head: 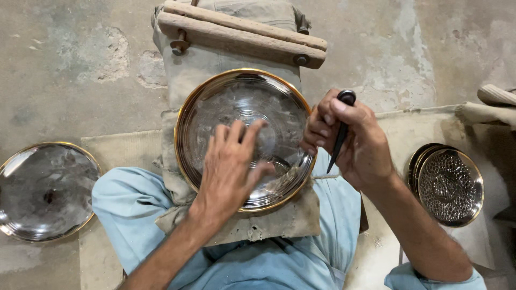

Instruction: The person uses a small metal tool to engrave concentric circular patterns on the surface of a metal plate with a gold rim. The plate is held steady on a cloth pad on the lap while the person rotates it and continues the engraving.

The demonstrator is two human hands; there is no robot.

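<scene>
A round shiny metal plate with a brass-coloured rim [215,88] lies on a cloth-covered block [188,70] between my knees. My left hand [231,164] rests flat on the plate's inner surface, fingers spread. My right hand [349,137] hovers at the plate's right edge and grips a dark pointed engraving tool [339,134], its round knob at the top and its tip pointing down toward the rim.
A plain metal plate [45,190] lies on the floor at left. A stack of patterned, engraved plates [449,185] sits at right. Two wooden bars bolted together [242,32] cross the block's far end. Bare concrete floor surrounds the mat.
</scene>
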